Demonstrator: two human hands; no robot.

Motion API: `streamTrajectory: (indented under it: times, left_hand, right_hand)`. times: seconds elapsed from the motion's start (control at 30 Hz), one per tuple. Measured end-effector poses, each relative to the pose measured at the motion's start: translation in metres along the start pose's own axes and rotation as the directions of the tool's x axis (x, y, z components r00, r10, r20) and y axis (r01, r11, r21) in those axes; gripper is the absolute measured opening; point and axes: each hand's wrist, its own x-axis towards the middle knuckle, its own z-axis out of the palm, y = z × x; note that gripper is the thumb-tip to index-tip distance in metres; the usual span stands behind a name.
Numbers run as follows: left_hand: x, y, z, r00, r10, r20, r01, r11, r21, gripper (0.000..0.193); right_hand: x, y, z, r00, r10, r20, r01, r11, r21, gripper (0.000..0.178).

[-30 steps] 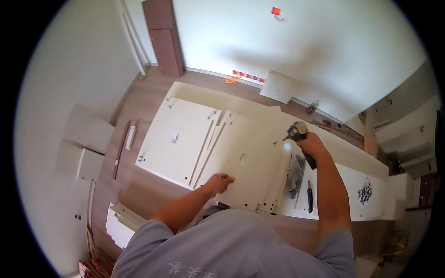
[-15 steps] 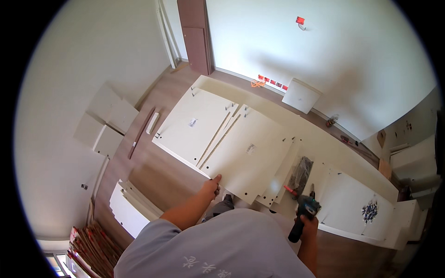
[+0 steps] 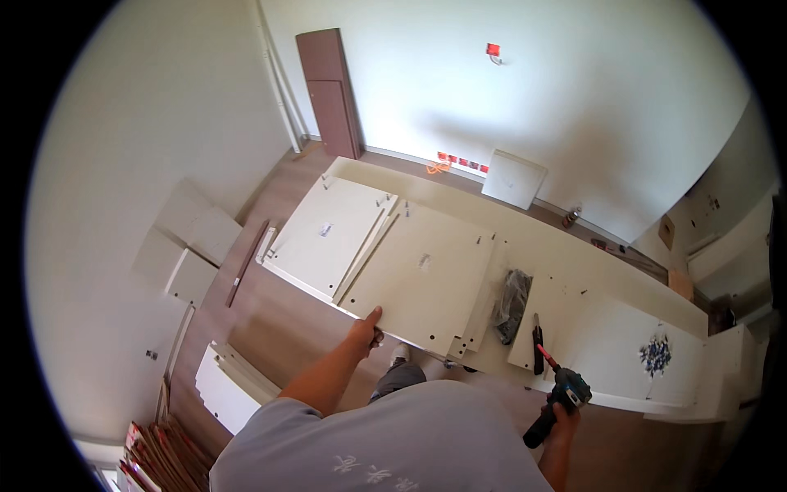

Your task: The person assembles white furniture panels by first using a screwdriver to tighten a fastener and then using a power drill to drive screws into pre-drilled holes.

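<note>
My left hand (image 3: 366,330) grips the near edge of a flat white panel (image 3: 410,283), thumb on top and fingers curled at the edge. That panel lies among other white panels, beside another white board (image 3: 324,238) on its left that carries small metal pegs. My right hand (image 3: 562,420) is closed round the handle of a dark cordless drill (image 3: 571,389), whose red-tipped bit points up and left. Just beyond the bit lies a black-handled tool (image 3: 538,348), its kind unclear. Left of it is a clear plastic bag (image 3: 512,307) with dark contents.
Small pieces of hardware (image 3: 656,356) sit in a heap on the right-hand board. More white panels (image 3: 234,385) stack at lower left, near folded cardboard (image 3: 168,451). Brown boards (image 3: 332,107) lean on the far wall, and a white box-like piece (image 3: 514,179) stands farther right.
My view has shifted. The drill has moved right and lower, uncovering the black-handled tool. My left hand keeps its hold on the panel, and the gap to the board on its left looks narrower.
</note>
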Motion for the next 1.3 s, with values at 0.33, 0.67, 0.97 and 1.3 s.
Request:
streamTrajectory:
  times: [0.33, 0.67, 0.97, 1.3]
  left_hand:
    - [-0.036, 0.021, -0.045, 0.968, 0.166, -0.188, -0.242, 0.820, -0.519, 0.037]
    - [-0.024, 0.008, -0.185, 0.954, 0.219, -0.203, -0.296, 0.784, -0.545, 0.027]
    - [0.041, 0.029, -0.249, 0.966, 0.115, -0.230, -0.229, 0.793, -0.564, 0.025]
    - [0.132, 0.043, -0.294, 0.938, -0.089, -0.336, 0.001, 0.967, -0.255, 0.053]
  right_hand:
    - [0.020, 0.002, 0.043, 0.999, -0.008, 0.033, 0.007, 0.999, 0.041, 0.052]
    - [0.020, 0.010, 0.118, 0.980, -0.034, 0.198, 0.031, 0.999, 0.019, 0.048]
    - [-0.017, 0.004, 0.197, 0.976, -0.034, 0.213, 0.021, 0.998, 0.067, 0.049]
    - [-0.073, 0.013, 0.247, 0.998, -0.020, 0.061, 0.020, 1.000, 0.005, 0.049]
